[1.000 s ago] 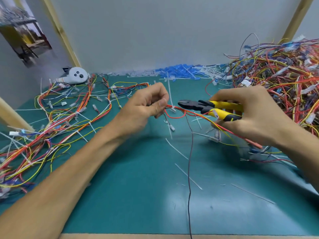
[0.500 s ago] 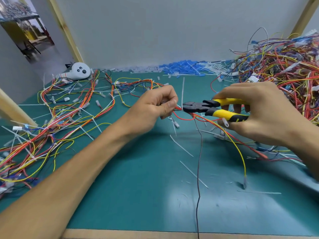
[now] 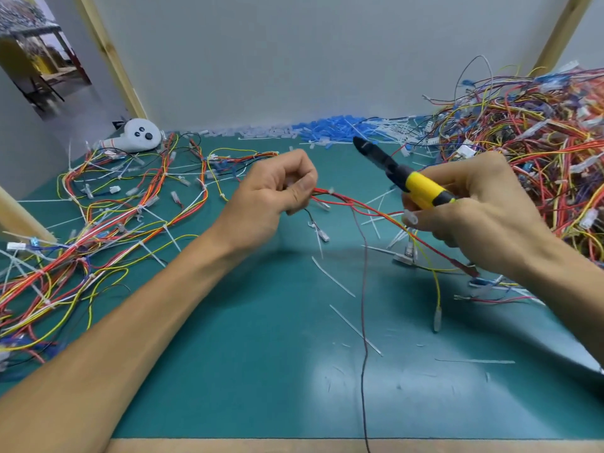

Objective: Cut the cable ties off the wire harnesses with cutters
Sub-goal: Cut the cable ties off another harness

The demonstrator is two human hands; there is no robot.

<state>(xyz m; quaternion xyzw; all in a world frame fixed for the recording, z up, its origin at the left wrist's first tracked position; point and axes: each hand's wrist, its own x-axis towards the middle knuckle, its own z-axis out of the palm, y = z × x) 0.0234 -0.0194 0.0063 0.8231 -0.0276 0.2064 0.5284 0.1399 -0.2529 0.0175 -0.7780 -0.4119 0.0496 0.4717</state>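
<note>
While the wire harness (image 3: 353, 202) is hanging between both hands, left hand (image 3: 274, 194): curling into a loose fist and pinching the left end of the red wires between thumb and forefinger; the thumb is covering the pinch point itself.
Right hand (image 3: 474, 210): wrapping its fingers round the yellow handles of the cutters (image 3: 421, 189); the lower fingers are lying over the harness, and whether they are also gripping it cannot be told.
Cutter jaws: pointing up and away toward the back wall, apart from the harness; they are showing dark and blurred, so open or closed cannot be told.
Cable tie (image 3: 330, 191): a small white fleck is sitting on the red wires just right of the left thumb, too small to confirm as a tie.
Black wire (image 3: 365, 289): dropping from the harness and running off the bottom edge of view.
Harness pile (image 3: 539, 142): lying tangled at the right, with the frame edge cutting it off.
Spread harnesses (image 3: 114, 223): lying on the green mat (image 3: 261, 371) at the left, partly running out of view.
Cut tie strips (image 3: 333, 277): lying scattered on the mat between the forearms.
</note>
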